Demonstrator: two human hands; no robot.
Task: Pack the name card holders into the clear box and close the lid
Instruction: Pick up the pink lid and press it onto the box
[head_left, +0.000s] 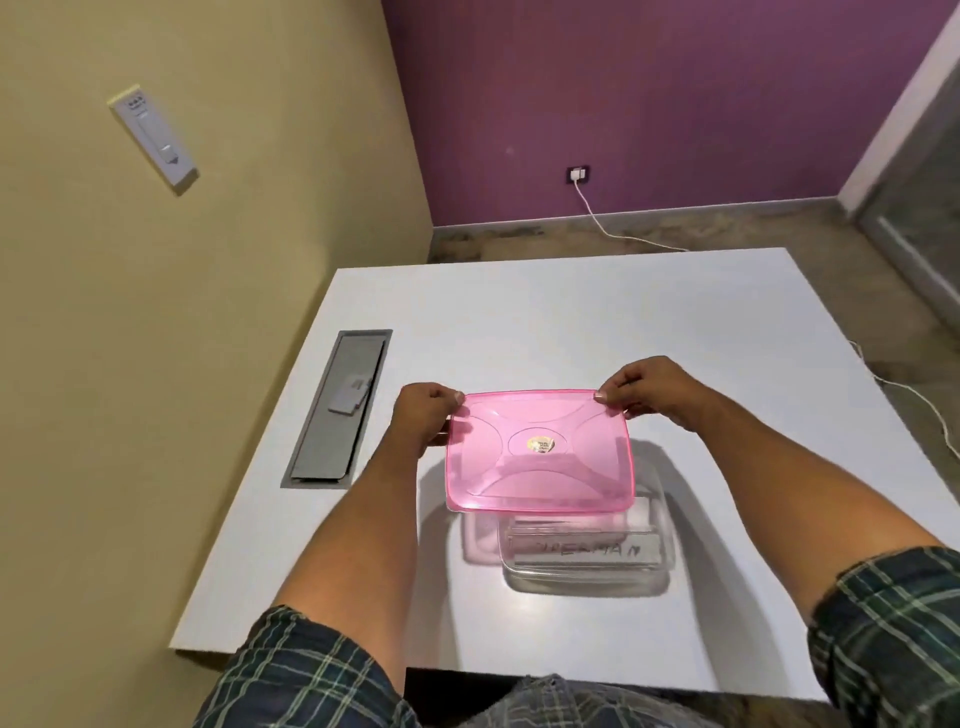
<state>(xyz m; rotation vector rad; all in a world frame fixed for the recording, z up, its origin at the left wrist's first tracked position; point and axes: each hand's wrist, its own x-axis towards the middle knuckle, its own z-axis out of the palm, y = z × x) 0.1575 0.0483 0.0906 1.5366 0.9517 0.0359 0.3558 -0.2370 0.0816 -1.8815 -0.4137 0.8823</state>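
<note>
A translucent pink lid (540, 451) with a small gold sticker hangs level in the air above the clear box (660, 566). My left hand (423, 415) pinches its far left corner and my right hand (649, 389) pinches its far right corner. The clear box stands on the white table (571, 312) below and slightly nearer than the lid, which hides its far part. Inside the box lies a clear name card holder (584, 551) with dark handwritten letters on its card.
A grey cable hatch (337, 410) is sunk into the table at the left. Yellow wall stands close on the left. A white cable (613, 228) runs from a socket on the purple wall across the floor behind the table.
</note>
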